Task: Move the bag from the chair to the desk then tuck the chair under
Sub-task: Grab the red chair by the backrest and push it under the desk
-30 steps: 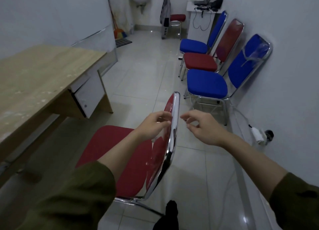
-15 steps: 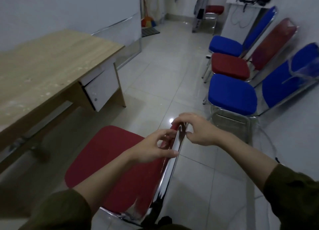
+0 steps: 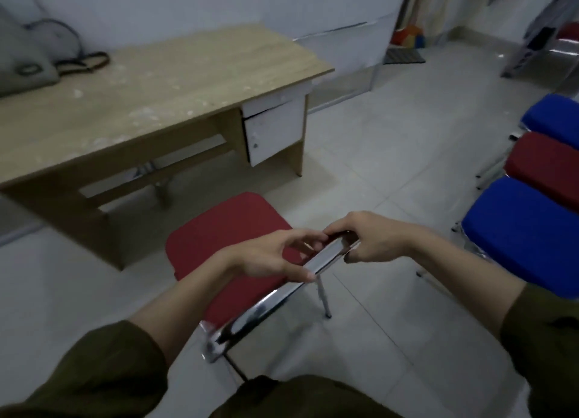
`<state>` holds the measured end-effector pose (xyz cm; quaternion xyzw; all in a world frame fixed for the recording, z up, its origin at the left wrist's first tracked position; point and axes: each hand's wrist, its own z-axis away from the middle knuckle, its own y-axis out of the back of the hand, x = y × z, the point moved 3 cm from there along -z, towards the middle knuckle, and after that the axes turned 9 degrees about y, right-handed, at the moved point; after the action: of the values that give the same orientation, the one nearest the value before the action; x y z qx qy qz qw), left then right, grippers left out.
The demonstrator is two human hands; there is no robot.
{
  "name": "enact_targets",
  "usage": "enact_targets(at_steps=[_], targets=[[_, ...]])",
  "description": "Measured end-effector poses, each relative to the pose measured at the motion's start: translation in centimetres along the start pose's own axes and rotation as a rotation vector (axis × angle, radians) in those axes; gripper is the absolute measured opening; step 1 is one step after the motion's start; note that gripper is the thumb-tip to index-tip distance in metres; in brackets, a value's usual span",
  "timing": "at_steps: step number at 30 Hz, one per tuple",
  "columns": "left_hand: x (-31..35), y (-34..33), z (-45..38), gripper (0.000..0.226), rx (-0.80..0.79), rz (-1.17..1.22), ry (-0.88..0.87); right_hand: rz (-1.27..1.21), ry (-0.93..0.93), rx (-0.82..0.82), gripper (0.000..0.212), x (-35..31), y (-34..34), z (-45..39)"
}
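A person's left hand [image 3: 275,257] and right hand [image 3: 369,239] curl their fingers over the chrome top rail of the red chair [image 3: 225,229] (rigid, likely light, slick metal), just short of the desk [image 3: 175,82], bag [image 3: 25,63] atop

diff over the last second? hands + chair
Right hand went from hovering beside the chair back's top rail to gripping it; left hand kept its hold. The view swung left, so the bag on the desk now shows. Chair not yet tucked under.
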<state>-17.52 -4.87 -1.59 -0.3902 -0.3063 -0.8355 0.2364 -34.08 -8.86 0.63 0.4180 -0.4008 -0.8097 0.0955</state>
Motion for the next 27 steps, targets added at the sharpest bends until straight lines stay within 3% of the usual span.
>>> enact_targets(at_steps=[6,11,15,19,22,27], targets=[[0.7,-1.8,1.1,0.067,0.209,0.050,0.100,0.025,0.163,-0.018,0.051,2.0,-0.4,-0.4],[0.6,-3.8,3.3,0.065,0.515,0.024,0.147,0.295,0.311,0.126,0.057,2.9,-1.7,0.7],[-0.1,-5.6,5.0,0.065,0.730,-0.298,0.212,0.505,0.406,0.196,0.063,3.6,-2.7,1.3],[-1.6,-6.9,5.4,0.057,0.935,-0.690,0.224,0.658,0.490,0.274,0.043,2.6,-2.3,0.1],[-1.8,-6.9,5.1,0.041,1.061,-0.800,0.182,0.609,0.480,0.239,0.027,1.5,-2.3,-0.7],[-2.8,-5.4,5.4,0.042,1.144,-0.919,0.229,0.627,0.474,0.161,0.026,1.7,-2.0,-3.1]])
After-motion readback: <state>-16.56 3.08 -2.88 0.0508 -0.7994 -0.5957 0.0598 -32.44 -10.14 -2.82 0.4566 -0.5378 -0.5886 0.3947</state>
